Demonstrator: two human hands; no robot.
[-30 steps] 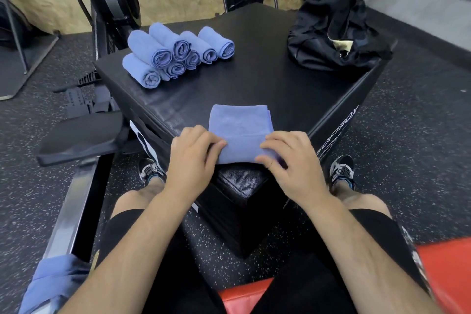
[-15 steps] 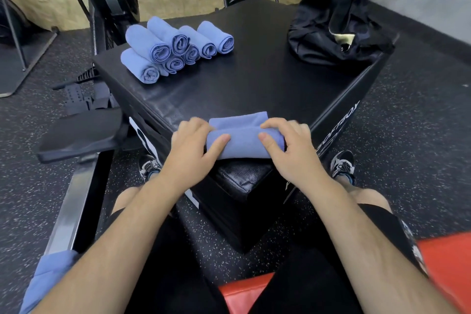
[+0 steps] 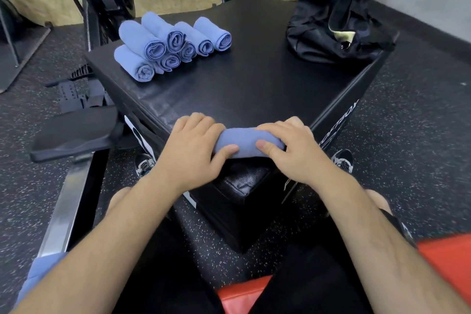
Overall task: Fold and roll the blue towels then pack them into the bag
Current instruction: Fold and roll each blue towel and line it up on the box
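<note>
A blue towel (image 3: 244, 141), rolled into a tight cylinder, lies at the near corner of the black padded box (image 3: 254, 84). My left hand (image 3: 193, 145) grips its left end and my right hand (image 3: 290, 148) grips its right end, thumbs pressed on the front of the roll. Several rolled blue towels (image 3: 168, 46) are stacked in a pile at the box's far left. The black bag (image 3: 336, 20) sits slumped at the far right corner, its top partly open.
A rowing machine's seat and rail (image 3: 76, 135) run along the left of the box. More blue cloth (image 3: 40, 273) hangs at the lower left. A red cushion (image 3: 446, 260) lies under my legs. Speckled rubber floor surrounds the box.
The flat folded towel has been rolled away from me into a full cylinder. Both hands moved forward with it.
</note>
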